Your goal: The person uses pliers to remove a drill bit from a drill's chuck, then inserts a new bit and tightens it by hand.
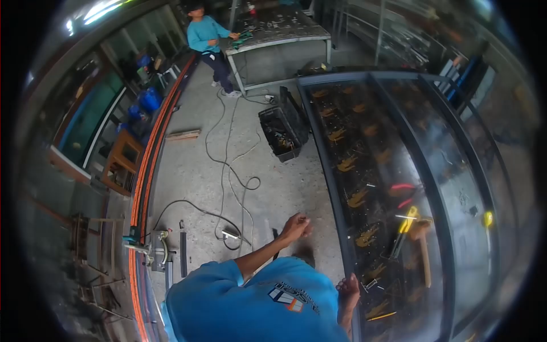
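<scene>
My left hand (pixel 298 227) is held over the concrete floor with its fingers curled closed. Anything inside it is too small or hidden to make out. Close against the near side of a dark metal frame (pixel 336 211) is my right hand (pixel 348 289), its fingers bent together; their grip is partly hidden. On the frame's dark panel beside it lie small metal pieces (pixel 371 283) and a yellow pencil (pixel 382 316). Farther in are a yellow-handled tool (pixel 403 228), a wooden-handled hammer (pixel 424 251) and red-handled pliers (pixel 403 187).
An open black toolbox (pixel 279 134) stands on the floor near the frame. Cables (pixel 225 165) and a power strip (pixel 231 234) lie on the floor. At left are a saw (pixel 156 248) and long orange bars (pixel 145 176). A person (pixel 208 37) stands by a worktable (pixel 279 37).
</scene>
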{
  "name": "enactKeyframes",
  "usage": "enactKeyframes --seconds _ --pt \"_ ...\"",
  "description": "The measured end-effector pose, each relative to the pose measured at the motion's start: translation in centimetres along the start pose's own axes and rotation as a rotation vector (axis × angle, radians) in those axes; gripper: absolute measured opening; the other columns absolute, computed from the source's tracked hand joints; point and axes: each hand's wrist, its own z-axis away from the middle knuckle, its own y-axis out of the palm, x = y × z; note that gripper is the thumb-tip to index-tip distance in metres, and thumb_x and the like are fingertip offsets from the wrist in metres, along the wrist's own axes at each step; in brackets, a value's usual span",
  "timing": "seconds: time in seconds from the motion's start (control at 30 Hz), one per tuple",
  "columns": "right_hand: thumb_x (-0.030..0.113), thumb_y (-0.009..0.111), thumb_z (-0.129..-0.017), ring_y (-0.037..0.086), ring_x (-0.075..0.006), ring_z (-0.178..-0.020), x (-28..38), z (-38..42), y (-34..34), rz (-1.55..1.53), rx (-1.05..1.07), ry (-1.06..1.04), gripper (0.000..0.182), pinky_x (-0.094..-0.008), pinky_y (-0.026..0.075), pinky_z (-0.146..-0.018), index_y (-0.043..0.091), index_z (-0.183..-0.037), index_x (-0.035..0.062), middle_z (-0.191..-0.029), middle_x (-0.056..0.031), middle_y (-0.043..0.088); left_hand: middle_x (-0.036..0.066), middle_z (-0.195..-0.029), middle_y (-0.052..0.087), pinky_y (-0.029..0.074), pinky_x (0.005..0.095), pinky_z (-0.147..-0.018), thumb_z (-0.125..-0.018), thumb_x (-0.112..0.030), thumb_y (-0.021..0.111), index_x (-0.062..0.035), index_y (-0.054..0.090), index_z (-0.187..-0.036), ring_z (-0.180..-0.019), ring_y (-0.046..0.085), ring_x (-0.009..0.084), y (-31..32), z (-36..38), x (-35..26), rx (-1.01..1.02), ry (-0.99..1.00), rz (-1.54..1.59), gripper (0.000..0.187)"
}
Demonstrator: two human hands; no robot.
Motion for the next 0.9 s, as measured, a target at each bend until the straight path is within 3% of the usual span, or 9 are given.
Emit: enactKeyframes --seconds 0.13,0.27,0.53,0.73,0.83,0.9 --pt "0.019 0.055 -0.085 0.051 -0.0172 -0.065 -0.7 -1.0 4.9 0.217 0.129 0.048 0.029 -0.0279 0.043 -0.056 0.048 -0.110 0.0051 -0.075 -0.0054 0.050 0.012 -0.086 0.062 0.050 0.0283 -0.058 -0.091 -0.022 0.049 -0.0027 0.047 -0.102 -0.068 0.062 0.0183 -5.7 1.7 0.5 -0.279 -0.047 0.124 0.022" --pt "0.008 0.057 -0.083 0.055 -0.0173 -0.059 -2.5 0.0 7.4 0.204 0.168 0.076 0.028 -0.0268 0.046 -0.052 0.049 -0.108 -0.0008 -0.071 -0.0093 0.056 0.014 -0.088 0.063 0.050 0.0280 -0.058 -0.091 -0.022 0.048 -0.0028 0.047 -0.101 -0.068 0.062 0.0198 -6.9 1.0 0.6 -0.307 -0.049 0.162 0.021" --pt "0.006 0.058 -0.081 0.056 -0.0148 -0.061 -2.5 2.2 3.7 0.225 0.043 -0.019 0.026 -0.0245 0.046 -0.052 0.052 -0.106 -0.0017 -0.073 -0.0092 0.058 0.015 -0.091 0.062 0.050 0.0285 -0.058 -0.091 -0.023 0.047 -0.0045 0.046 -0.100 -0.069 0.063 0.0208 -3.1 0.2 -1.4 -0.122 0.005 0.156 0.020" --pt "0.006 0.061 -0.078 0.055 -0.0116 -0.060 -1.5 4.2 -1.1 0.430 0.113 -0.182 0.026 -0.0232 0.045 -0.053 0.057 -0.102 -0.0032 -0.073 -0.0083 0.060 0.012 -0.087 0.061 0.052 0.0307 -0.059 -0.090 -0.021 0.049 -0.0055 0.047 -0.099 -0.070 0.063 0.0207 3.9 0.8 -0.4 -0.029 -0.018 0.192 0.018" --pt "0.006 0.062 -0.077 0.055 -0.0114 -0.060 -2.1 3.3 -2.8 0.569 0.086 -0.059 0.026 -0.0228 0.044 -0.055 0.058 -0.101 -0.0030 -0.075 -0.0082 0.061 0.009 -0.084 0.060 0.052 0.0301 -0.059 -0.089 -0.019 0.052 -0.0050 0.050 -0.095 -0.069 0.063 0.0196 6.7 2.7 1.1 0.122 -0.060 0.356 0.016" --pt "0.007 0.062 -0.076 0.055 -0.0114 -0.060 -2.0 2.4 -1.3 0.645 0.150 -0.055 0.026 -0.0227 0.044 -0.056 0.059 -0.100 -0.0024 -0.076 -0.0088 0.062 0.008 -0.083 0.059 0.053 0.0294 -0.059 -0.088 -0.019 0.054 -0.0045 0.052 -0.093 -0.068 0.063 0.0191 5.8 4.2 1.6 0.099 -0.078 0.383 0.016"
